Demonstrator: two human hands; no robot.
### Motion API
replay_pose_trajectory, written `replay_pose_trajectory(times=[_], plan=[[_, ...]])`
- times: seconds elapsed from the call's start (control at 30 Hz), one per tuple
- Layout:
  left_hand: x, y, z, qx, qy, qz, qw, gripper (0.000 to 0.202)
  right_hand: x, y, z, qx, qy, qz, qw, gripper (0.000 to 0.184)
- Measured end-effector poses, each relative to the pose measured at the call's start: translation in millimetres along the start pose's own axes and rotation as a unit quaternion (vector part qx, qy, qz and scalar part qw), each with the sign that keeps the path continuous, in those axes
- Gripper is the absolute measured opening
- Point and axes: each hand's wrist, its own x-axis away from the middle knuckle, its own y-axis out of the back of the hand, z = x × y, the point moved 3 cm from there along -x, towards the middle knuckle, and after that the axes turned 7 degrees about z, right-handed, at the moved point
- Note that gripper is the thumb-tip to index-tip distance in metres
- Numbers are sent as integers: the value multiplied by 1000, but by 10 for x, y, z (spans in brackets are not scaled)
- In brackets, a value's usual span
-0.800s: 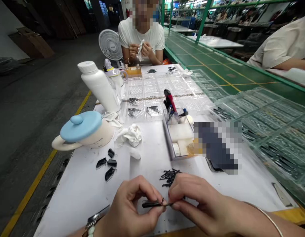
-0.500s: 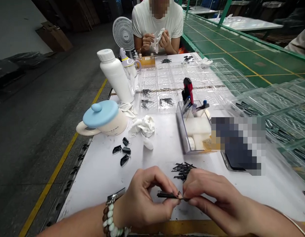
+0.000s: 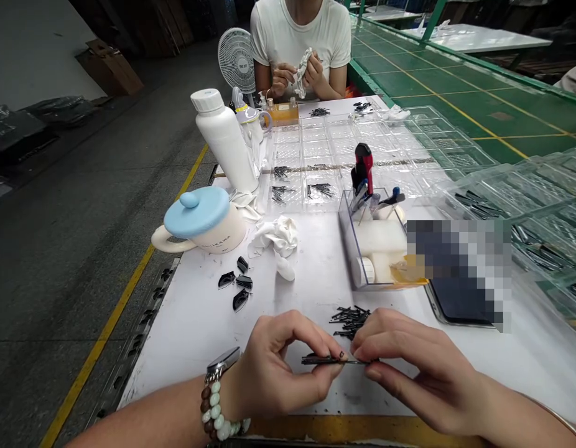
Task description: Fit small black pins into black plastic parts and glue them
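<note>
My left hand [image 3: 285, 367] pinches a small black piece [image 3: 316, 359] between thumb and fingertips, its flat end sticking out toward my palm. From the other side, my right hand [image 3: 418, 364] pinches a thin dark sliver [image 3: 356, 361] that bridges the short gap between both sets of fingertips. Whether the sliver is joined to the black piece cannot be made out. Just beyond my fingers lies a pile of thin black strips [image 3: 349, 318], partly hidden by my right hand. Several glossy black curved pieces [image 3: 241, 283] rest farther left on the white table [image 3: 176, 348].
A blue-lidded mug [image 3: 204, 230], a white bottle [image 3: 227, 143] and crumpled white cloth [image 3: 276, 236] stand left. Ahead is a clear box [image 3: 348, 249] with pens; a phone [image 3: 456, 302] lies right of it. Clear trays [image 3: 493, 214] line the right. A co-worker [image 3: 300, 37] sits opposite.
My fingertips have drawn slightly apart, so more of the thin sliver shows between them. The black piece now lies flatter. The whole view has shifted a little.
</note>
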Motion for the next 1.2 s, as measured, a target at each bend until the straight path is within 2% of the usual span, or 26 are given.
replay_pose_trajectory(times=[0.3,0.57,0.67,0.73,0.83,0.9,1.0,1.07,1.2], plan=[[18,-7,12,-6,4,35,999,27,13,-29,4,-16,-10,24,1000,24],[36,-46,-12,10,19,24,999,27,15,-46,3,-40,-25,23,999,20],[15,-47,-13,29,23,8,999,26,2,-36,8,0,-8,-5,1000,22],[3,-43,2,61,43,-16,997,26,14,-9,37,81,38,-36,995,27],[7,-55,56,139,114,-38,983,27,78,26,86,224,98,-47,968,31],[21,-82,97,210,168,-34,963,27,131,48,97,275,102,-35,955,32],[31,-108,135,309,217,-46,925,24,185,92,99,298,88,-52,949,38],[25,-109,151,336,231,-66,911,22,190,117,95,293,66,-80,951,45],[18,-120,168,328,223,-69,916,23,156,107,134,284,37,-95,954,54]])
